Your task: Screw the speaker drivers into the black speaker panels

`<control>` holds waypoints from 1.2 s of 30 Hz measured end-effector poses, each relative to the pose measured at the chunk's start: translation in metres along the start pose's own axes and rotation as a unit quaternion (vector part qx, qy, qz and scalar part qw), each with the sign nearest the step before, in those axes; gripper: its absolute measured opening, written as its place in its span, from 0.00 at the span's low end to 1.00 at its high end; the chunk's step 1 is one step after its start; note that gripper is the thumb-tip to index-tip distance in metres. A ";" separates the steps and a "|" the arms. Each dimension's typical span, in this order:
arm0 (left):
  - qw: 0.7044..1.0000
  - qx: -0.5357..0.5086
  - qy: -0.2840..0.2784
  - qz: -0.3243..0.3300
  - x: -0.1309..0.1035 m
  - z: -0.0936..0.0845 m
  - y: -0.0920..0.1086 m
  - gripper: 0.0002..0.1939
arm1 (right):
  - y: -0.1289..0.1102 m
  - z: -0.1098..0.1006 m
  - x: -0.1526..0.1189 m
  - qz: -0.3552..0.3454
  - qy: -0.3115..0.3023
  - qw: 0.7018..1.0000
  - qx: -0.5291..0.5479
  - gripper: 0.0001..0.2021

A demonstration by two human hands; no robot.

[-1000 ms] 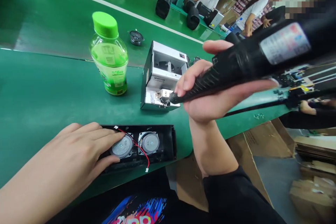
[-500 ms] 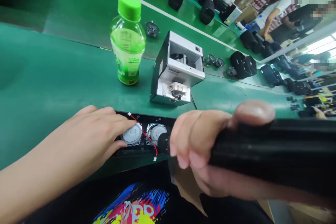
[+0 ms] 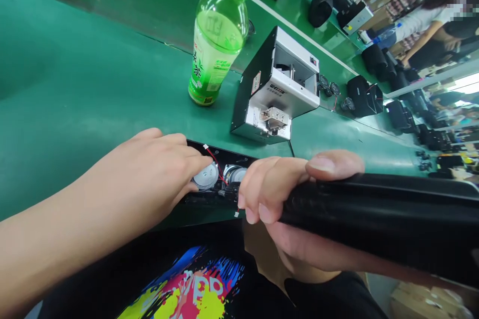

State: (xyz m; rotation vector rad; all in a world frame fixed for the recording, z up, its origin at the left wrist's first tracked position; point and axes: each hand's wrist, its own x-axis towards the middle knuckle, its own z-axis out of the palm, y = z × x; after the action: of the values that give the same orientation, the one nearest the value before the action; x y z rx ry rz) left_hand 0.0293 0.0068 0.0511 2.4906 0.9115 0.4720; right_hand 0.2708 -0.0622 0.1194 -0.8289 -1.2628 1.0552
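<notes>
A black speaker panel (image 3: pixel 234 155) lies near the bench's front edge, bearing two round speaker drivers. My left hand (image 3: pixel 160 169) grips it at the left end, index finger and thumb around the left driver (image 3: pixel 207 177). Wrapped around a thick black electric screwdriver (image 3: pixel 374 209), my right hand (image 3: pixel 275 184) has the thumb along its top. The tool's dark front end reaches down beside the right driver (image 3: pixel 236 174); its tip is too unclear to make out. A red wire (image 3: pixel 214 155) with white plugs crosses between the drivers. My right fingers hide the panel's right part.
Behind the panel stand a green-capped drink bottle (image 3: pixel 217 45) and a silver-and-black machine (image 3: pixel 279 94). Loose drivers (image 3: pixel 329 87) and a black case (image 3: pixel 362 94) lie farther right. Co-workers sit across the green bench (image 3: pixel 112 89). A cardboard box (image 3: pixel 422 304) is at lower right.
The view has shifted, so bottle and machine appear farther right and higher. The screwdriver's front end now covers more of the wire and right driver. Both hands keep their holds.
</notes>
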 end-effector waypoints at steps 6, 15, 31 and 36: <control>1.000 -0.013 -0.005 -0.001 -0.001 0.001 0.003 0.09 | 0.003 0.001 -0.003 0.000 -0.010 1.000 -0.011 0.17; 1.000 0.008 0.008 0.009 -0.004 0.000 0.008 0.09 | 0.020 -0.002 -0.002 -0.038 -0.124 0.991 -0.014 0.14; 0.993 0.080 0.071 0.041 -0.029 0.052 -0.033 0.23 | 0.053 -0.008 -0.005 -0.056 -0.164 0.984 0.047 0.19; 0.998 0.025 0.051 0.023 -0.026 0.039 -0.025 0.21 | 0.049 0.004 -0.009 -0.049 -0.037 0.994 0.085 0.31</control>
State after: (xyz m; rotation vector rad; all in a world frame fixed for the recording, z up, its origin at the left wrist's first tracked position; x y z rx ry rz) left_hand 0.0150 -0.0044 0.0011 2.5575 0.9170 0.6032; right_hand 0.2593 -0.0547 0.0711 -0.5972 -1.2436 1.1060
